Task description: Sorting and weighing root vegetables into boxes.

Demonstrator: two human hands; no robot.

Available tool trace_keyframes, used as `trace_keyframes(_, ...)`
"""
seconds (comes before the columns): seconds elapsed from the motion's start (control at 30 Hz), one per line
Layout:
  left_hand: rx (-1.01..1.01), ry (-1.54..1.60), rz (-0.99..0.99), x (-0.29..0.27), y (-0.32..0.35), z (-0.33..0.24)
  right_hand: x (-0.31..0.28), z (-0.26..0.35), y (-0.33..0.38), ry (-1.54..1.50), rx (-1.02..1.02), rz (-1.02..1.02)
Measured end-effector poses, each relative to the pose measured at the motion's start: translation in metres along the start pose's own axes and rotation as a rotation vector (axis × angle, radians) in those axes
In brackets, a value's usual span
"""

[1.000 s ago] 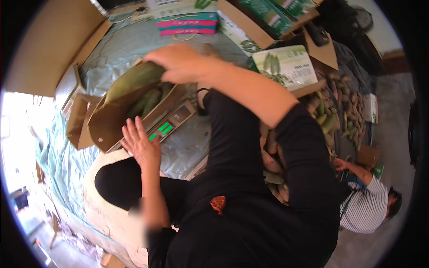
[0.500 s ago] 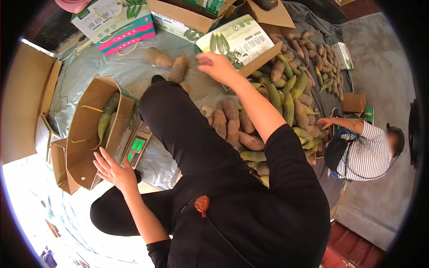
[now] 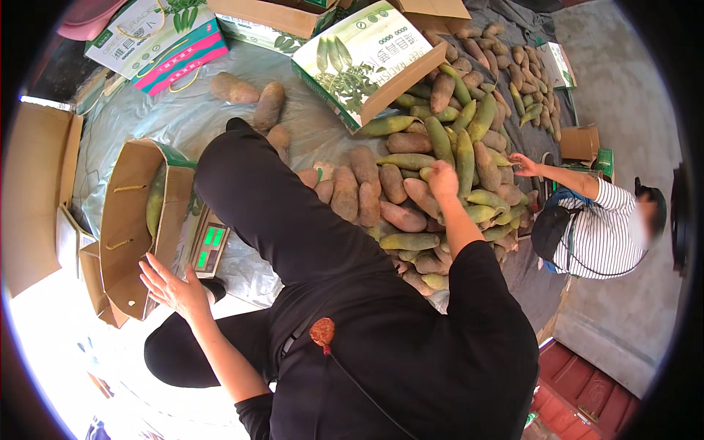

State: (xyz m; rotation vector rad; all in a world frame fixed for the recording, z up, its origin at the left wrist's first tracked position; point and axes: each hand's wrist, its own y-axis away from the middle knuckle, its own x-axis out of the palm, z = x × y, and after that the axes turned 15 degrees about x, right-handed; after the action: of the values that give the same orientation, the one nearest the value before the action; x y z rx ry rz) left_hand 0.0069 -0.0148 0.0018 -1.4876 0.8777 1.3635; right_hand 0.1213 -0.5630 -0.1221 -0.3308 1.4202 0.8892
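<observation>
Over the pile at the right, my right hand (image 3: 442, 180) is at the green radishes (image 3: 465, 158), with its fingers curled downward and mostly hidden. I cannot tell whether it grips one. My left hand (image 3: 174, 287) is open, fingers spread, beside the near edge of a tall cardboard carton (image 3: 121, 220) with yellow cord handles. Inside that carton lies a green radish (image 3: 155, 202). The carton appears to rest on a scale with a lit green display (image 3: 212, 236). Brownish long roots (image 3: 345, 192) lie among and beside the green radishes.
A green-and-white printed carton (image 3: 367, 62) borders the pile's far side. Printed gift boxes (image 3: 172, 44) stand at the far left. Several loose roots (image 3: 235, 88) lie on plastic sheeting beyond my bent knee. To the right, another person (image 3: 598, 227) in a striped shirt reaches toward the pile.
My right hand has moved from above the printed carton, rightward and nearer, down to the radish pile. My left hand stays spread beside the tall carton. The view has shifted slightly.
</observation>
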Motion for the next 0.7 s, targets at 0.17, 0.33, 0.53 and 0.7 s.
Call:
trace_keyframes(0.17,0.034,0.006,-0.051,0.008,0.004,0.011,-0.039,-0.016,-0.017,0.095,0.231,-0.363)
trace_keyframes(0.33,-0.001,-0.033,-0.011,0.003,0.001,0.002,-0.04,-0.048,-0.038,-0.036,0.539,-0.258)
trace_keyframes(0.53,0.002,-0.009,-0.019,0.003,-0.001,0.0,-0.013,-0.092,-0.068,-0.29,0.509,-0.023)
trace_keyframes(0.7,-0.002,-0.01,-0.022,0.002,0.001,0.002,-0.047,-0.041,-0.036,-0.516,0.753,0.183)
